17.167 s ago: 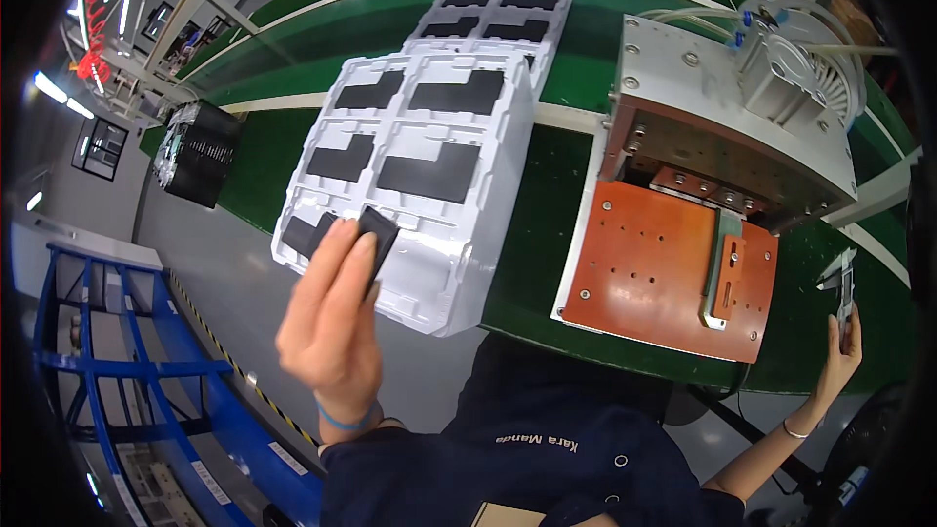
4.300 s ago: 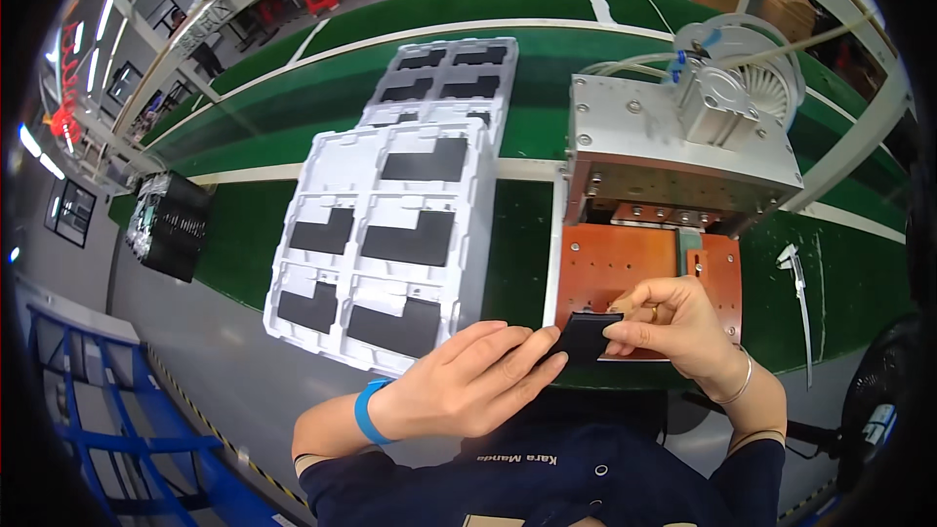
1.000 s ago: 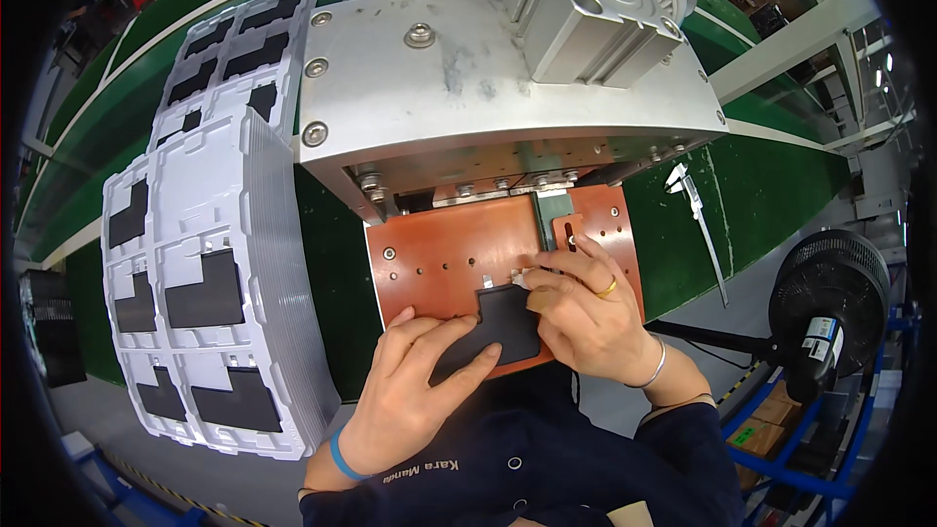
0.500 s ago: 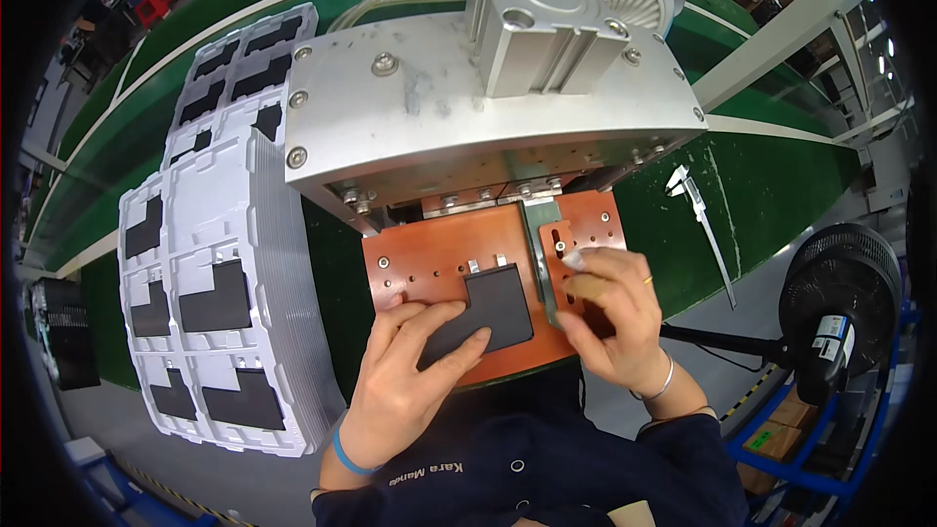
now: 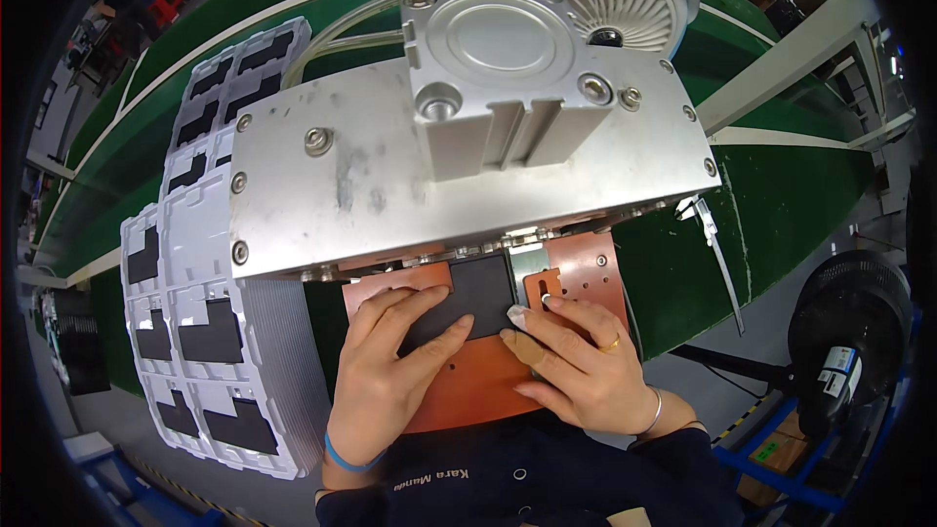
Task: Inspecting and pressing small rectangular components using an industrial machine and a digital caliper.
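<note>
A flat black L-shaped block [image 5: 482, 291] lies on the orange plate [image 5: 459, 385], its far edge at the front of the silver press [image 5: 371, 205]. My left hand [image 5: 386, 371] grips the block from the left, fingers at its inner notch and thumb on top. On the other side, my right hand [image 5: 586, 361] has its fingers bent and apart. Two of its fingertips, covered in white and tan, touch or nearly touch the block's right edge. Beside them sits a slotted orange guide piece [image 5: 543, 286] next to a metal strip [image 5: 528, 262]. The press hides the block's far end.
White trays [image 5: 210, 332] holding similar black pieces are stacked at the left. A silver cylinder [image 5: 508, 49] tops the press, with a white fan [image 5: 625, 10] behind. Calipers [image 5: 717, 254] lie on the green table [image 5: 673, 303]. A black fan [image 5: 830, 332] stands at the right.
My left hand has slid the block away from me, so its metal tabs are now hidden at the press. My right hand has shifted left to the block's edge. The view has moved too.
</note>
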The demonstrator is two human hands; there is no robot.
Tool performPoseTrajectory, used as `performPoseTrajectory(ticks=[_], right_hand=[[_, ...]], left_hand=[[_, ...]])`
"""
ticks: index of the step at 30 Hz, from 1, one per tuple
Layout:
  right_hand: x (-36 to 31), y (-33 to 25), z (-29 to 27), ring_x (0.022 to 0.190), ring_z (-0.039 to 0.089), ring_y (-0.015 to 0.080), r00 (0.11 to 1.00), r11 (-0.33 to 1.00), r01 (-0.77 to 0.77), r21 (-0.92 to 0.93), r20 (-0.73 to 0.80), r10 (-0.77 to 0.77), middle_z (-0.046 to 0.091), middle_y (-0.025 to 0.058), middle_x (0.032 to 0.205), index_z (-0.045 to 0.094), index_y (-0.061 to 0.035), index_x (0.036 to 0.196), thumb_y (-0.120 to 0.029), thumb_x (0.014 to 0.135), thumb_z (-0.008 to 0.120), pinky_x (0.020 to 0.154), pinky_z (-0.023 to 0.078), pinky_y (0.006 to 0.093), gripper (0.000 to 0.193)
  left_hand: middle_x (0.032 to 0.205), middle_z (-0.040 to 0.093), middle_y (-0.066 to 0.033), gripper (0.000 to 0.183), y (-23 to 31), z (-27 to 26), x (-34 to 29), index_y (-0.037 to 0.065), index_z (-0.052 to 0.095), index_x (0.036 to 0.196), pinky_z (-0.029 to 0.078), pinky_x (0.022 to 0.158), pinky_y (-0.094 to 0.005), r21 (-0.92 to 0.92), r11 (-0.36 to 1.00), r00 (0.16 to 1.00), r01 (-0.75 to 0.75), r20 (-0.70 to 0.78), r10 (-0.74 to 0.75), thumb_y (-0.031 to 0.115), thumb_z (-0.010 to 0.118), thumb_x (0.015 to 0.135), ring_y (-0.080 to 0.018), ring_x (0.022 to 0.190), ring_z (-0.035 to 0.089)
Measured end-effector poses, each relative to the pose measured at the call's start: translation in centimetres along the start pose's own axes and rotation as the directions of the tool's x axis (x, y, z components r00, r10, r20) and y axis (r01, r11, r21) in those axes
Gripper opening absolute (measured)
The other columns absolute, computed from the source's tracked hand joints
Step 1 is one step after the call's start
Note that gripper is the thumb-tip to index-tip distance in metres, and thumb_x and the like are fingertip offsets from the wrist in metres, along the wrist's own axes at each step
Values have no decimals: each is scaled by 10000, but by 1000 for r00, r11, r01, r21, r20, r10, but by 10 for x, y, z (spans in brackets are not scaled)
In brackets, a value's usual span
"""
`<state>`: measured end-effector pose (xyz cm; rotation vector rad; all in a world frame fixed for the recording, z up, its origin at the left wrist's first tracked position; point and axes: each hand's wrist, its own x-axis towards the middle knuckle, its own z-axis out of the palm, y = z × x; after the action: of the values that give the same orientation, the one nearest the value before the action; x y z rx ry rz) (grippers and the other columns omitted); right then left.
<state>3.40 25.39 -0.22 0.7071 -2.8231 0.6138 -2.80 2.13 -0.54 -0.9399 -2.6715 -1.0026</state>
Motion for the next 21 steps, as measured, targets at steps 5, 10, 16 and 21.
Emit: performPoseTrajectory(ticks=[5, 10, 16, 21], right_hand=[[-2, -1, 2, 1314, 484, 227, 999, 999, 3, -38, 44, -1, 574, 6, 1429, 692, -128, 1241, -363, 835, 745, 1077, 387, 425, 472], [-2, -1, 4, 1327, 489, 202, 997, 998, 14, -55, 70, -10, 566, -4, 1442, 698, -150, 1241, -416, 858, 734, 1118, 347, 439, 467], [-3, -4, 6, 1337, 480, 188, 997, 994, 6, -111, 83, 3, 560, -23, 1445, 707, -170, 1230, -460, 872, 714, 1131, 325, 455, 461], [-3, -3, 7, 1341, 473, 179, 997, 994, 6, -107, 83, 3, 563, -29, 1437, 711, -176, 1226, -470, 870, 712, 1135, 320, 454, 461]], left_hand=[[1221, 664, -90, 397, 0, -1, 2, 145, 799, 1085, 522, 905, -348, 1, 1000, 1000, 18, 19, -18, 77, 769, 695, -273, 1081, 586], [1220, 664, -78, 394, 2, 0, 4, 144, 801, 1082, 518, 929, -355, -8, 999, 999, 40, 20, -40, 79, 776, 694, -264, 1098, 586], [1181, 666, -71, 382, 2, -2, 6, 154, 803, 1077, 512, 949, -355, -11, 999, 998, 53, 45, -52, 90, 789, 701, -253, 1111, 584], [1167, 666, -71, 384, -1, -1, 3, 167, 804, 1087, 512, 946, -357, -9, 998, 997, 58, 56, -57, 100, 789, 709, -246, 1104, 585]])
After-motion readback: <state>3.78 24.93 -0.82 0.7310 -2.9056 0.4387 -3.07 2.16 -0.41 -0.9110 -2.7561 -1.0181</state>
